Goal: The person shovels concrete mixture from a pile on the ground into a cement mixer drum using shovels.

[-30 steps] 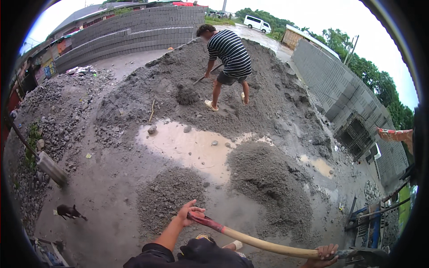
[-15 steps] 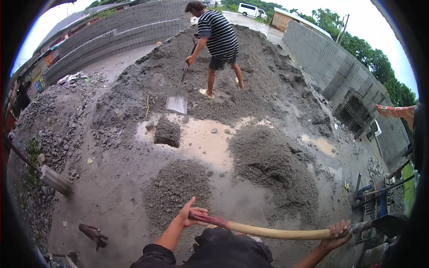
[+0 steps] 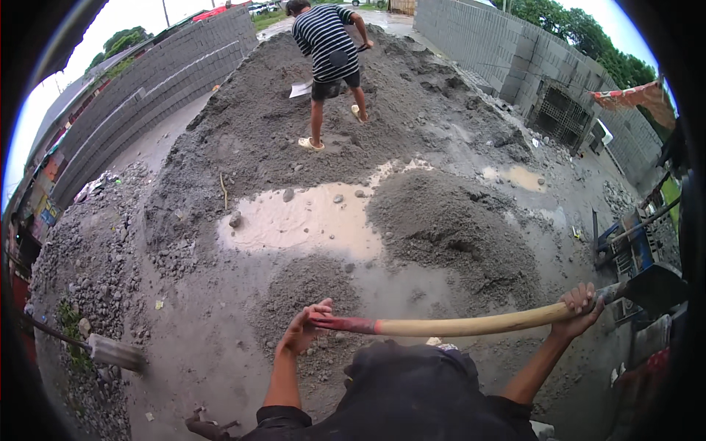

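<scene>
A long-handled shovel (image 3: 471,322) lies level across the front of my body, its wooden shaft red at the left end. Its dark blade (image 3: 657,288) points to the right. My left hand (image 3: 300,328) loosely holds the red end, with the fingers partly behind it. Near the blade, my right hand (image 3: 581,310) is closed round the shaft. Beyond the shaft are a low grey gravel heap (image 3: 305,290) and a larger dark sand heap (image 3: 456,220), the shovel touching neither.
A co-worker in a striped shirt (image 3: 331,44) stands on the big sand pile (image 3: 250,110) with another shovel (image 3: 300,89). A muddy puddle (image 3: 309,220) lies between us. Stacked grey blocks (image 3: 154,103) line the left; a block wall (image 3: 507,51) rises at right. A concrete-ended pole (image 3: 114,353) stands left.
My hands and the shovel have risen and shifted right in the picture. The co-worker has turned and swung their shovel back over the pile. A dark clump above the puddle is gone.
</scene>
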Demonstrator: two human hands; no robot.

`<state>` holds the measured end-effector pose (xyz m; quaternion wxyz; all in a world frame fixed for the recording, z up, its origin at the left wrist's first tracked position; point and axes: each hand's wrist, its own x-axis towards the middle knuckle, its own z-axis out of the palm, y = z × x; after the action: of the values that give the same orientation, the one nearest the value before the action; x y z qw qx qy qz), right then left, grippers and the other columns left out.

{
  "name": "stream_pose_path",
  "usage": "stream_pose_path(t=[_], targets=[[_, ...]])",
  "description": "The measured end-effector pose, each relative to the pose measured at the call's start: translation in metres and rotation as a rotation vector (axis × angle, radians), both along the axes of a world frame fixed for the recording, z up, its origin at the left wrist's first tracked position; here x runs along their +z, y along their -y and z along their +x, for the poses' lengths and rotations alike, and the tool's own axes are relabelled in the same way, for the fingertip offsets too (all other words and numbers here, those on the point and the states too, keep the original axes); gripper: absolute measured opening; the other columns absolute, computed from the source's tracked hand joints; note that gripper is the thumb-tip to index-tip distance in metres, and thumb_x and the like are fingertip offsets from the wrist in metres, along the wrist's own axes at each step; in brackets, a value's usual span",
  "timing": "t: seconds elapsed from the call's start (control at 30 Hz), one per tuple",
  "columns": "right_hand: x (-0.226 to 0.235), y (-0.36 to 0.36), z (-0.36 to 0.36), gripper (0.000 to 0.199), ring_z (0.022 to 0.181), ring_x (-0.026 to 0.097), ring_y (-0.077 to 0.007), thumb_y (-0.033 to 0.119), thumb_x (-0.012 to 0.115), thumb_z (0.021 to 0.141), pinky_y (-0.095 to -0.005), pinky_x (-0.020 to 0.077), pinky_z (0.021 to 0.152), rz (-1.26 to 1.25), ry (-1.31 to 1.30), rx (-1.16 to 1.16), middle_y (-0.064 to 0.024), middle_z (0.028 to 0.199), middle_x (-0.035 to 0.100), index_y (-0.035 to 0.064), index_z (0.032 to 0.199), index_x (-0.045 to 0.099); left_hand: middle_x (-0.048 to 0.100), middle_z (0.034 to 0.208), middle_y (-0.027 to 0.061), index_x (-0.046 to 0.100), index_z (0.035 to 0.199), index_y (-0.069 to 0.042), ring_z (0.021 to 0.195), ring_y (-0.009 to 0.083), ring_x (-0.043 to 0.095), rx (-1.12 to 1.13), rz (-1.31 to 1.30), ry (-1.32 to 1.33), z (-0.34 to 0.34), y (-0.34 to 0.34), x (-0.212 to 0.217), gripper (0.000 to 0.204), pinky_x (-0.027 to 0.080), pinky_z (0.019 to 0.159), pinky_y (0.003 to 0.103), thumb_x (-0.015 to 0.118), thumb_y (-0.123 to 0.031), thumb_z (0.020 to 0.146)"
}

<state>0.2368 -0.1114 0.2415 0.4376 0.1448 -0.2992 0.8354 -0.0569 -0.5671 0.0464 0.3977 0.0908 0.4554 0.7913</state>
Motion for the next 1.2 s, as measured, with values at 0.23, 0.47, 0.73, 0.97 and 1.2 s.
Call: stream_pose_path(t=[0.23, 0.47, 0.73, 0.97, 1.2], targets=[[-0.021, -0.001, -0.042, 0.027, 0.05, 0.04, -0.0122, 0.028, 0.054, 0.088, -0.0269, 0.0376, 0.053, -0.429, 0.327, -0.197, 0.0002, 0.057, 0.039, 0.008, 0.073, 0.043, 0.065, 0.083, 0.015, 0.063, 0.082, -0.002, 0.077, 0.026, 0.062, 0.075, -0.032, -0.036, -0.018, 0.022, 0.003, 0.064, 0.049, 0.074, 0.038, 0.044, -0.063, 0.083], [-0.121, -0.003, -0.068, 0.025, 0.053, 0.045, -0.0142, 0.021, 0.062, 0.081, -0.0304, 0.0419, 0.056, -0.591, 0.713, -0.3, -0.0004, 0.058, 0.044, 0.0118, 0.067, 0.044, 0.048, 0.051, 0.0015, 0.051, 0.065, -0.013, 0.042, 0.0153, 0.048, 0.144, -0.29, 0.477, -0.002, 0.044, -0.017, 0.047, 0.042, 0.039, 0.029, 0.064, -0.057, 0.075], [-0.154, -0.003, -0.101, 0.023, 0.052, 0.047, -0.0122, 0.019, 0.061, 0.079, -0.0309, 0.0431, 0.057, -0.618, 0.847, -0.235, 0.0021, 0.058, 0.045, 0.0133, 0.065, 0.044, 0.048, 0.054, 0.0034, 0.051, 0.074, -0.011, 0.041, 0.0153, 0.047, 0.304, -0.448, 0.309, -0.011, 0.069, 0.007, 0.04, 0.043, 0.039, 0.029, 0.065, -0.048, 0.078], [-0.15, -0.051, -0.144, 0.022, 0.05, 0.046, -0.0126, 0.017, 0.064, 0.08, -0.0285, 0.0447, 0.052, -0.513, 0.793, -0.196, 0.0015, 0.058, 0.046, 0.0151, 0.068, 0.045, 0.046, 0.126, 0.0144, 0.037, 0.13, -0.01, 0.108, 0.0237, 0.054, 0.482, -0.044, -0.131, 0.043, 0.047, 0.048, 0.053, 0.055, 0.07, 0.035, 0.062, -0.009, 0.082], [-0.25, -0.048, -0.181, 0.023, 0.048, 0.044, -0.0149, 0.011, 0.063, 0.08, -0.0307, 0.0454, 0.05, -0.599, 1.067, 0.057, -0.0005, 0.057, 0.045, 0.0124, 0.07, 0.043, 0.02, 0.146, 0.0169, 0.047, 0.125, -0.01, 0.136, 0.0339, 0.019, 0.564, -0.437, -0.966, 0.103, 0.023, 0.128, 0.05, 0.022, 0.107, 0.049, 0.059, 0.001, 0.078]])
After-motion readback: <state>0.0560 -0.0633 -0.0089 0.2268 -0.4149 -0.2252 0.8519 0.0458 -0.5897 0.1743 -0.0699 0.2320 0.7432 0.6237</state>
